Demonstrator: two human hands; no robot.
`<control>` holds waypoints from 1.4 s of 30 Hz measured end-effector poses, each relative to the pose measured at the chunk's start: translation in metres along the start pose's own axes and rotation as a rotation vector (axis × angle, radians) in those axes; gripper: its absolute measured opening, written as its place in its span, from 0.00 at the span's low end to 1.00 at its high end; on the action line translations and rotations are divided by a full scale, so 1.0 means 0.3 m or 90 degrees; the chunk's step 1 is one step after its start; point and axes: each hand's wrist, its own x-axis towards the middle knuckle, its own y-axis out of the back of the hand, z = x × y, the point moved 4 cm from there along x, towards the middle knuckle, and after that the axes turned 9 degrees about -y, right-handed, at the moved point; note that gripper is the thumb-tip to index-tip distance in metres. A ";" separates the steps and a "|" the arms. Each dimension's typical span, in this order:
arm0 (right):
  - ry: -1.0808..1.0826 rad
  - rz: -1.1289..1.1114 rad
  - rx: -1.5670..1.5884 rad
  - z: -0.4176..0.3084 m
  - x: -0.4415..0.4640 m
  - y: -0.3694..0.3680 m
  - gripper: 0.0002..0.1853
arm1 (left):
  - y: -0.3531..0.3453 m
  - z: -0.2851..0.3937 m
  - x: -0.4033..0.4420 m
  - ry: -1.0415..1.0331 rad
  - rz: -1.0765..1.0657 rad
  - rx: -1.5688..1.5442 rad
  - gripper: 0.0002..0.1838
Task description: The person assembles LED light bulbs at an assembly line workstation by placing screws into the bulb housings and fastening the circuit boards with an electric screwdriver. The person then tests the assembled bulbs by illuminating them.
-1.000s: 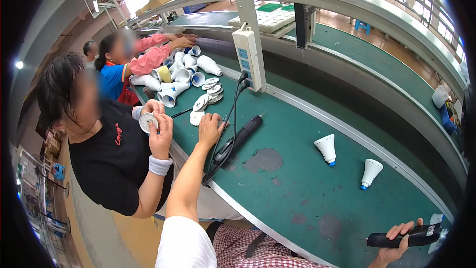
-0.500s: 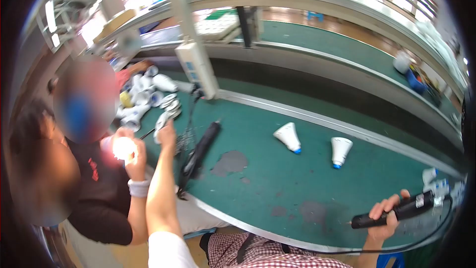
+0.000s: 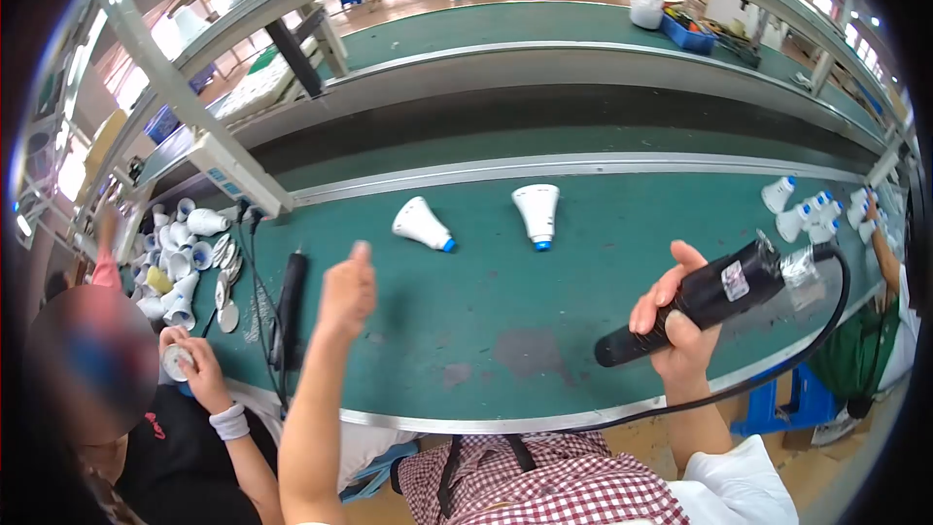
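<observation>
Screwdriver, black, corded: our right hand clamps its barrel over desk. Our left hand curled near two white bulb housings on desk; we can't tell whether it grips anything.

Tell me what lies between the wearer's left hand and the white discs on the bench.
In the head view, a long black tool and black cables come between the left hand and the white discs.
</observation>
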 end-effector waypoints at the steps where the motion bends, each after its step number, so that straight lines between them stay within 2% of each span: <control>1: 0.015 -0.017 0.055 -0.018 0.007 0.003 0.28 | -0.086 -0.035 0.014 -0.085 -0.019 0.144 0.25; 2: 0.024 -0.007 0.045 -0.034 0.016 0.012 0.28 | -0.174 -0.065 0.021 -0.174 -0.038 0.286 0.26; 4: 0.016 0.027 0.072 -0.050 0.041 0.049 0.27 | -0.353 -0.046 -0.024 -0.281 -0.104 0.445 0.25; 5: -0.014 0.042 0.112 -0.040 0.059 0.083 0.24 | -0.408 -0.067 -0.031 -0.286 -0.117 0.442 0.25; 7: -0.077 0.033 0.271 0.004 0.097 0.154 0.18 | -0.518 -0.080 -0.048 -0.548 -0.104 0.660 0.23; 11: -0.302 -0.007 0.525 0.137 0.157 0.285 0.15 | -0.613 -0.112 -0.068 -0.638 -0.126 0.696 0.20; 16: -0.383 0.012 0.554 0.262 0.154 0.355 0.16 | -0.623 -0.102 -0.107 -0.737 -0.039 0.679 0.16; 18: -0.383 -0.041 0.519 0.279 0.165 0.362 0.15 | -0.629 -0.096 -0.104 -0.737 -0.045 0.667 0.14; 20: -0.409 -0.016 0.474 0.302 0.170 0.371 0.15 | -0.609 -0.095 -0.101 -0.703 -0.031 0.670 0.12; 22: -0.431 0.004 0.437 0.329 0.178 0.373 0.15 | -0.580 -0.075 -0.089 -0.755 -0.026 0.537 0.07; 23: -0.429 -0.010 0.426 0.330 0.180 0.373 0.16 | -0.558 -0.089 -0.077 -0.732 -0.030 0.552 0.07; 25: -0.422 -0.036 0.423 0.328 0.185 0.373 0.16 | -0.489 -0.141 -0.038 -0.501 0.051 0.279 0.07; 26: -0.425 -0.044 0.428 0.331 0.187 0.374 0.17 | -0.491 -0.144 -0.044 -0.474 0.044 0.287 0.07; 28: -0.427 -0.048 0.445 0.330 0.189 0.374 0.18 | -0.483 -0.140 -0.037 -0.342 0.124 0.060 0.10; 33: -0.393 -0.004 0.470 0.326 0.191 0.378 0.19 | -0.476 -0.147 -0.030 -0.320 0.167 0.091 0.09; 36: -0.359 0.002 0.432 0.312 0.189 0.389 0.21 | -0.474 -0.132 -0.033 -0.365 0.175 0.146 0.08; 38: -0.309 0.142 0.385 0.277 0.190 0.412 0.23 | -0.480 -0.087 -0.017 -0.392 0.176 0.191 0.08; 40: -0.287 0.141 0.392 0.222 0.200 0.409 0.23 | -0.521 -0.021 -0.003 -0.388 0.099 0.341 0.07; 42: -0.308 0.188 0.260 0.157 0.203 0.379 0.24 | -0.534 -0.018 -0.038 -0.389 0.070 0.422 0.08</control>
